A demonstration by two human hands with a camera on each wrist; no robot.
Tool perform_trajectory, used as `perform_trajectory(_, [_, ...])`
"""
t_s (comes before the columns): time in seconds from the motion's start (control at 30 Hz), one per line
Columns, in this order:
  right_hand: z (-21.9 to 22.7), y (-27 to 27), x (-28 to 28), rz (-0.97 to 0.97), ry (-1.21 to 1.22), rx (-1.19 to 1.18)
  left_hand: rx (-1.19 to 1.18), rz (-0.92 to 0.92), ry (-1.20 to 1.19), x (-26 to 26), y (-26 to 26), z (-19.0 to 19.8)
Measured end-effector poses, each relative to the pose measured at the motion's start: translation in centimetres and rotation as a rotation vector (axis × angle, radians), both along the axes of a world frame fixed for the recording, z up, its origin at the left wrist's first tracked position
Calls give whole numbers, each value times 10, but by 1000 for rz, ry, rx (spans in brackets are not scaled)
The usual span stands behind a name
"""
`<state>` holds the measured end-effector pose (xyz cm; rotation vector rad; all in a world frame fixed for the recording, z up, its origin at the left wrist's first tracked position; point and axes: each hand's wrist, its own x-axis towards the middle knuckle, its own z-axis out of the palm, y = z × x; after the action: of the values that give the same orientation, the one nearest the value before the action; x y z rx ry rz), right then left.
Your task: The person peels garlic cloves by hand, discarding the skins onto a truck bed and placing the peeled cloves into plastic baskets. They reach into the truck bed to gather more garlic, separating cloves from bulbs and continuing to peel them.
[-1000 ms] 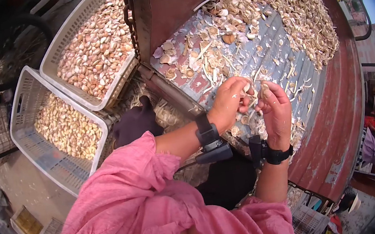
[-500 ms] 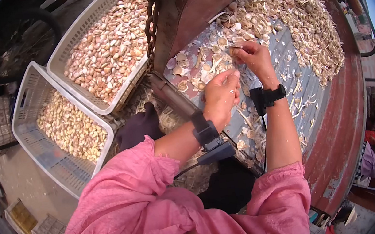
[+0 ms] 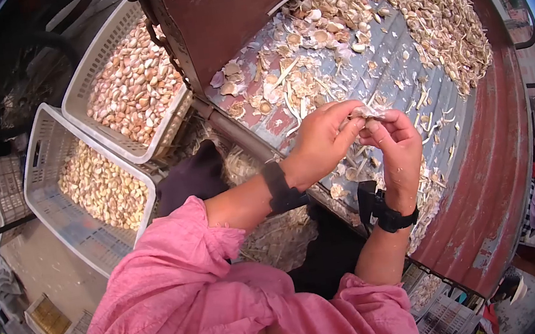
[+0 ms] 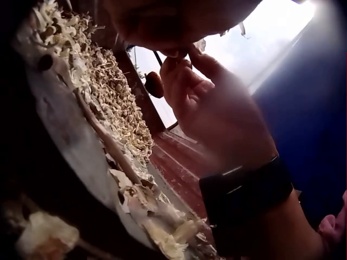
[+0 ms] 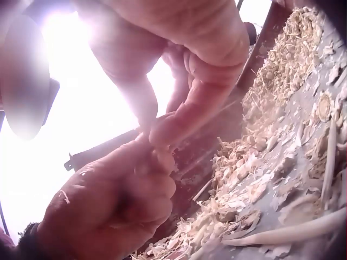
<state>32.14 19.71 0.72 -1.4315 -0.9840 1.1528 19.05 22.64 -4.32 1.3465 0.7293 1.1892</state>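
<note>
In the head view, my left hand (image 3: 320, 143) and right hand (image 3: 402, 152) meet over the metal bed, fingertips together. Between them they pinch a small whitish piece of garlic (image 3: 368, 112) with papery skin, mostly covered by the fingers. The left wrist view shows the right hand (image 4: 219, 116) with thumb and forefinger drawn together near the dark underside of the left hand (image 4: 179, 24). From the right wrist, bent fingers of the right hand (image 5: 190, 49) come down onto the fingertips of the left hand (image 5: 108, 195). Loose garlic skins (image 3: 275, 95) and dry stalks lie beneath.
A heap of garlic skins (image 3: 444, 22) lines the far right of the bed. To the left stand two pale plastic crates, one of pinkish cloves (image 3: 135, 83), one of yellowish peeled cloves (image 3: 104, 185). A rusty chain (image 3: 159, 39) hangs at the bed's corner.
Half a second ago my right hand was reaching forward over the skins, apart from the left. It has drawn back towards me, and both hands now hold the garlic piece together.
</note>
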Motion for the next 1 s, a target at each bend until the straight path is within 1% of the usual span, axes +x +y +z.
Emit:
perform_trajectory(0.07, [-6,-3,6,-19,17,21,180,65,161,2,-1,-1])
perform_trajectory(0.1, [-8,-5,12,20,70,19,176,51,166,3,-2,-1])
perform_trajectory(0.13, [-9,-8,17,60,119,17,261,50,192,5,-1,-1])
perform_trajectory(0.17, [-11,-11,18,50,121,17,349,52,216,8,-1,-2])
perform_trajectory(0.2, [-13,-11,18,41,124,19,351,42,217,11,-1,-4])
perform_trajectory(0.27, [-14,-14,20,70,305,-34,211,18,171,16,-5,-10])
perform_trajectory(0.3, [-13,-14,21,48,434,-65,-214,-254,-126,14,-5,2])
perform_trajectory(0.33, [-15,-13,25,45,438,-59,-210,-258,-121,14,-4,5])
perform_trajectory(0.4, [-21,-11,39,-28,681,-33,-780,-391,-445,13,-2,8])
perform_trajectory(0.43, [-22,-9,43,-74,616,-26,-810,-362,-418,14,-2,9])
perform_trajectory(0.47, [-23,-11,43,-72,618,-27,-810,-360,-417,14,-3,9])
perform_trajectory(0.53, [-15,-10,29,-91,301,-69,-703,-386,-312,16,-5,9])
perform_trajectory(0.57, [-19,-14,29,-27,285,-98,-704,-390,-311,17,-5,7])
perform_trajectory(0.6, [-19,-15,25,-31,285,-102,-650,-384,-267,17,-6,5])
perform_trajectory(0.63, [-18,-15,20,-37,224,-108,-596,-376,-222,16,-5,3])
perform_trajectory(0.67, [-18,-14,18,-42,163,-111,-598,-377,-221,15,-5,2])
perform_trajectory(0.7, [-21,-16,21,-29,227,-113,-531,-380,-172,15,-5,1])
perform_trajectory(0.73, [-21,-17,25,-32,227,-115,-465,-383,-124,14,-5,1])
perform_trajectory(0.77, [-21,-18,27,22,271,-127,-466,-385,-124,13,-5,0])
perform_trajectory(0.8, [-22,-18,28,77,316,-140,-400,-369,-25,11,-4,0])
perform_trajectory(0.83, [-22,-18,28,76,317,-142,-336,-352,74,11,-5,-1])
perform_trajectory(0.87, [-22,-19,27,79,322,-155,-341,-353,76,11,-6,-2])
perform_trajectory(0.93, [-24,-19,28,79,330,-166,-367,-278,-4,13,-10,-2])
perform_trajectory(0.97, [-25,-19,29,101,362,-157,-368,-281,-2,16,-11,-4])
perform_trajectory(1.0, [-25,-19,30,123,393,-149,-278,-208,15,18,-13,-6])
